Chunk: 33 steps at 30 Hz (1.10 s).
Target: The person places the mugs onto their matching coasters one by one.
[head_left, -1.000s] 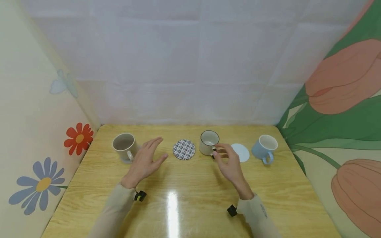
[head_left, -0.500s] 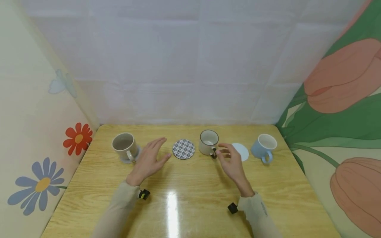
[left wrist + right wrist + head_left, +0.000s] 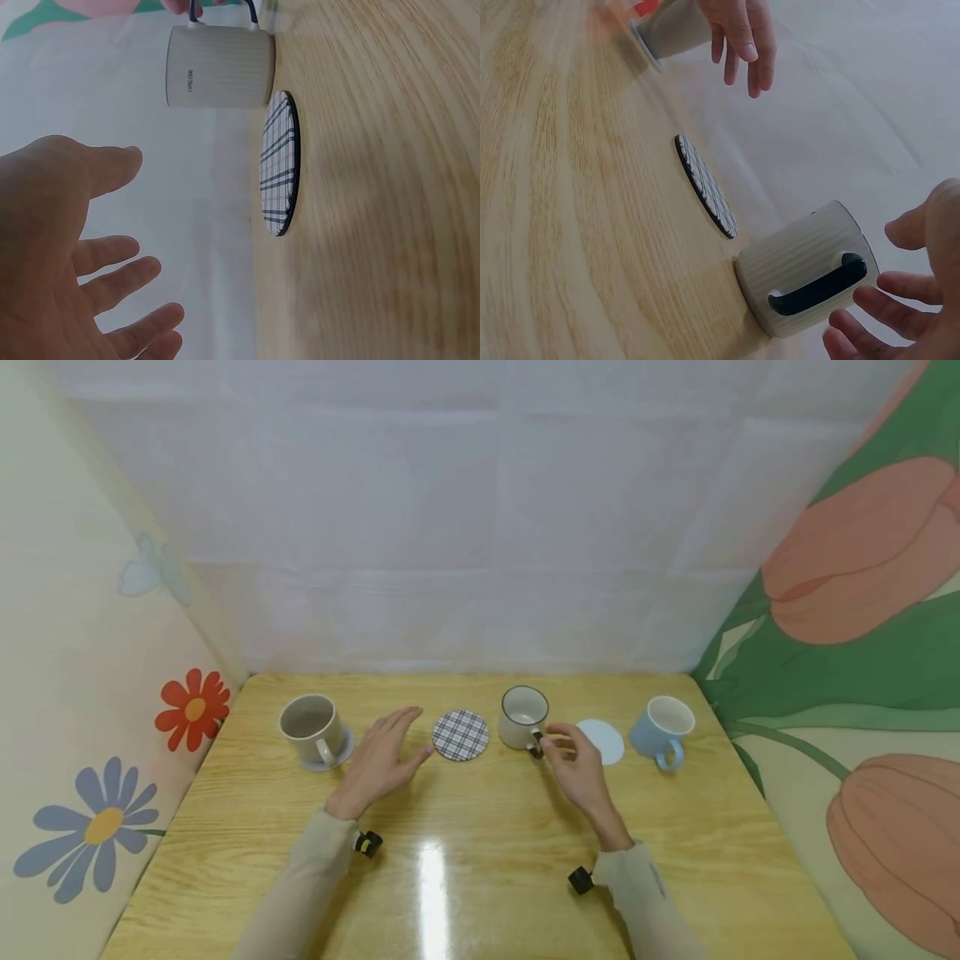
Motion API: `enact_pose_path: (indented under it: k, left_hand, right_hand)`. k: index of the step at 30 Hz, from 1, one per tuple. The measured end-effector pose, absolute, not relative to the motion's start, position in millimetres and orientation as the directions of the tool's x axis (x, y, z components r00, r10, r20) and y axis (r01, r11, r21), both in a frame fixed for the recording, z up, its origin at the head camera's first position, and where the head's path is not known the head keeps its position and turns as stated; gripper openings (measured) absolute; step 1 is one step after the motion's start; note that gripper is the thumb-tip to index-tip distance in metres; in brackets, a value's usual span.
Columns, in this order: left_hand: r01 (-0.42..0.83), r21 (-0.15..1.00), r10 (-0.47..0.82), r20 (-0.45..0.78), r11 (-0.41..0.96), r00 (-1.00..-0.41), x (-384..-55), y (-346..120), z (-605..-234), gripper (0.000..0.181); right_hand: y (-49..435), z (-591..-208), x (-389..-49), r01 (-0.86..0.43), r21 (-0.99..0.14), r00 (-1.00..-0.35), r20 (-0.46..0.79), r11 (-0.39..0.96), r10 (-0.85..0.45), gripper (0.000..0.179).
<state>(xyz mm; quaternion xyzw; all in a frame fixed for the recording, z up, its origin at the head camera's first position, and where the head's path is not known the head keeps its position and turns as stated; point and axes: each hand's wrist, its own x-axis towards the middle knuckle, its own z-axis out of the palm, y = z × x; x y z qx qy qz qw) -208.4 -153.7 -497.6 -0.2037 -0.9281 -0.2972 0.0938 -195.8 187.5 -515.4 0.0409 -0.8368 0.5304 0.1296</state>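
Left hand (image 3: 375, 766): I moved it nearer the coaster (image 3: 461, 735), fingers wide.
Right hand (image 3: 581, 772): curved half-open beside the mug (image 3: 517, 732), touch unclear.

Wooden table (image 3: 510, 860) (glossy) beneath coasters (image 3: 461, 735), mugs (image 3: 514, 732).

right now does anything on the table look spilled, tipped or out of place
Nothing looks spilled or tipped. Mildly odd: the black-handled mug and blue mug stand directly on the table, beside the plaid coaster and pale-blue coaster, which hold nothing.
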Motion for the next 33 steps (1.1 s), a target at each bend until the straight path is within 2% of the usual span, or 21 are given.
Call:
enact_pose_path:
  k: [7, 18, 26, 33]
  left_hand:
    - [0.413, 0.534, 0.328, 0.251, 0.738, -0.911, -215, -153, -504, 0.07]
    - [0.38, 0.565, 0.325, 0.201, 0.732, -0.924, -228, -150, -519, 0.07]
    - [0.363, 0.571, 0.34, 0.151, 0.737, -0.928, -232, -145, -520, 0.071]
    - [0.369, 0.565, 0.356, 0.138, 0.738, -0.924, -238, -142, -525, 0.071]
  right_hand:
    - [190, -520, -200, -0.133, -0.889, -0.981, 0.182, 0.439, 0.071, 0.032]
    - [190, -532, -202, -0.114, -0.888, -0.983, 0.166, 0.445, 0.08, 0.033]
    - [187, -534, -204, -0.149, -0.871, -0.985, 0.174, 0.468, 0.011, 0.028]
    - [183, -532, -202, -0.122, -0.897, -0.991, 0.137, 0.424, 0.003, 0.027]
